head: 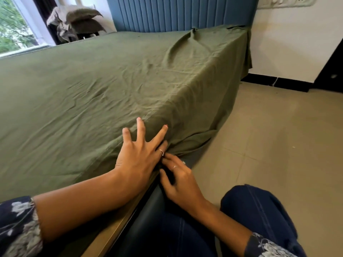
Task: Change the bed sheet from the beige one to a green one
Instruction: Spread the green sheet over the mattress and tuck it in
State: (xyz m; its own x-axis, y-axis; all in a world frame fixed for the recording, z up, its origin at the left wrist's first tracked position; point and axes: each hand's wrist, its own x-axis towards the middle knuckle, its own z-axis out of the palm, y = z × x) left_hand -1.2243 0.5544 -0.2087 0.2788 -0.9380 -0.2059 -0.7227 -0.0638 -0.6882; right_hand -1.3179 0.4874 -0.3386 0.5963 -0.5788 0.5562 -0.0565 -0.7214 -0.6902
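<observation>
At bed's side edge: left hand (138, 156) flat on green sheet (104, 86), fingers spread. Right hand (181, 179) fingers curled at sheet's hem, apparently pinching it; grip partly hidden.

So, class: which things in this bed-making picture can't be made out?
- Head view: right hand fingertips, hidden in the green sheet fold.
- Mattress, fully covered by the sheet.
- Bed's left side, cut off by the frame edge.
- Wall sockets, cut off at the top.
</observation>
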